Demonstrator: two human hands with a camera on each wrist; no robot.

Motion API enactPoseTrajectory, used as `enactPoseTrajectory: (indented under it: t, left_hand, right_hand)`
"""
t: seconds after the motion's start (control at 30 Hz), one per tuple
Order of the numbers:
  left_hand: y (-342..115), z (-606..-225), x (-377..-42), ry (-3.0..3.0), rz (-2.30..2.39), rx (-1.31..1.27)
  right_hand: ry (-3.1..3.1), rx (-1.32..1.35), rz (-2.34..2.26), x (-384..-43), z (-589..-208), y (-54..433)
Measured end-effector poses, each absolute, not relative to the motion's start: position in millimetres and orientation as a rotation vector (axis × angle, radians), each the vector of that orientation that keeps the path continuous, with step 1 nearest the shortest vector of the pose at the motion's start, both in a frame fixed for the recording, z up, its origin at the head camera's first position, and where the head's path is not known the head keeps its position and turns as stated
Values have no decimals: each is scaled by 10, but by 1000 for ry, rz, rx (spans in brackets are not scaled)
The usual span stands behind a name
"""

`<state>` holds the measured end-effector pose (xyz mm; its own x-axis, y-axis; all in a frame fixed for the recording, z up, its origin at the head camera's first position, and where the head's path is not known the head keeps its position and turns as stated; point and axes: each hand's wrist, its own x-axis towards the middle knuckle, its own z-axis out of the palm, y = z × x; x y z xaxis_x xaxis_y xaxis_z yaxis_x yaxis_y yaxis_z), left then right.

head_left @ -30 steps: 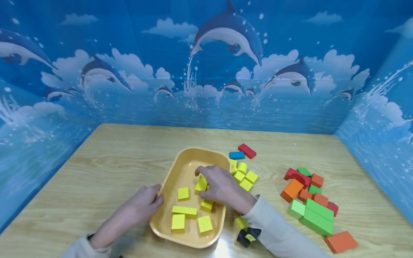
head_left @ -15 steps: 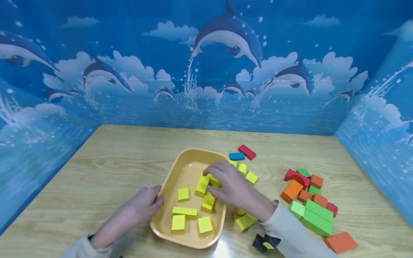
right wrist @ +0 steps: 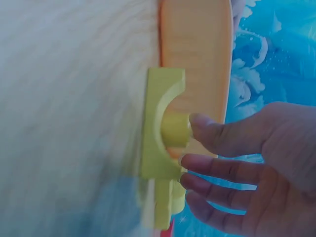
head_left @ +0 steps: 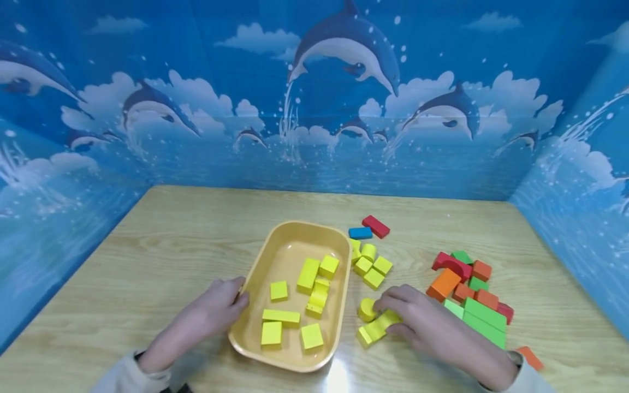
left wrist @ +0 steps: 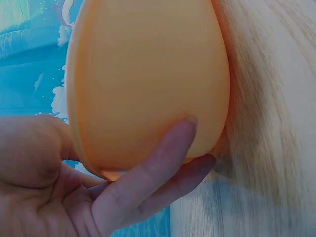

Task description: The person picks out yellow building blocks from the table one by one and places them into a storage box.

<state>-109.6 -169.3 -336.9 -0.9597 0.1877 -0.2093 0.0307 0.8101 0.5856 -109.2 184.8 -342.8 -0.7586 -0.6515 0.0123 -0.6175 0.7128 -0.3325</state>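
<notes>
My left hand (head_left: 208,311) holds the left side of a yellow-orange plastic tray (head_left: 287,240). In the left wrist view its fingers lie along the outer wall of the tray (left wrist: 148,74), with the thumb side at the rim. Inside the tray are several yellow blocks, among them a long bar (head_left: 281,317) and an arch (head_left: 318,297). Right of the tray, my right hand (head_left: 427,325) is over a yellow arch block (head_left: 372,332). The right wrist view has its thumb and fingertips spread close to the arch block (right wrist: 152,123). A yellow cylinder (right wrist: 175,129) shows behind the arch's curve.
More yellow blocks (head_left: 374,279) lie beside the tray's upper right. Behind them are a blue block (head_left: 360,233) and a red block (head_left: 376,226). At the right sits a cluster of red, orange and green blocks (head_left: 484,319). Dolphin-printed curtains (head_left: 314,164) border the wooden table (head_left: 187,229).
My right hand has left the tray, where a yellow cube and an arch now lie uncovered, and moved right and down to the yellow arch block on the table. The left hand keeps its place.
</notes>
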Motion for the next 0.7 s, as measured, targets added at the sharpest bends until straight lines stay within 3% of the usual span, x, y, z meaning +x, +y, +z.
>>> enactPoseTrajectory:
  t: [0.7]
  left_hand:
    - [-1694,-3366,-1070,2716,925,147]
  right_hand:
    - [2776,-917,-482,-1033,-3632,1923]
